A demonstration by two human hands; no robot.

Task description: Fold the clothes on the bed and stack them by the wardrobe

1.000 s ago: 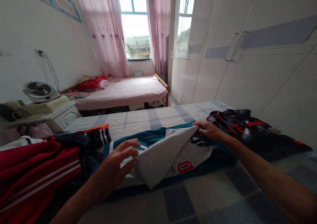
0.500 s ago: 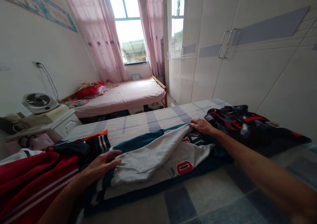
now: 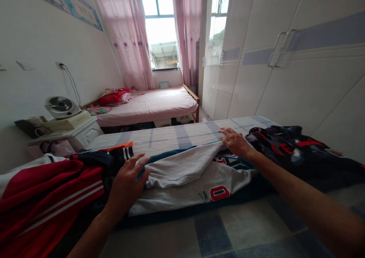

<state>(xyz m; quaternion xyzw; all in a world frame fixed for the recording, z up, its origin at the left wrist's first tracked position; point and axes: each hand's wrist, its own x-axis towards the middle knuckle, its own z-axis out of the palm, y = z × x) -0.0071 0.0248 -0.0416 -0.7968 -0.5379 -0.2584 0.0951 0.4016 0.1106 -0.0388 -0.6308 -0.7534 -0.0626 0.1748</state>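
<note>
A grey and teal sweatshirt [image 3: 182, 191] with red and navy lettering lies partly folded on the bed, one grey part folded over its front. At its left end is my left hand [image 3: 129, 178], fingers spread, over or just touching the cloth. My right hand [image 3: 234, 141] is at the far right edge of the fold, fingers apart and gripping nothing. Beside my left hand lie red clothes [image 3: 54, 193] with white stripes and a dark garment [image 3: 99, 159] with striped cuff. Right of my right hand rests a black patterned garment [image 3: 293, 147] with red letters.
Under the clothes is a checked bed sheet [image 3: 213, 235]. Beyond it stands a second bed [image 3: 154, 108] with a pink sheet. A fan [image 3: 62, 106] sits on a white cabinet [image 3: 85, 134] at the left. Tall white wardrobes [image 3: 265, 87] line the right side.
My right hand has let go of the sweatshirt's edge, its fingers now raised. My left hand has lifted and spread its fingers. The view has turned slightly left.
</note>
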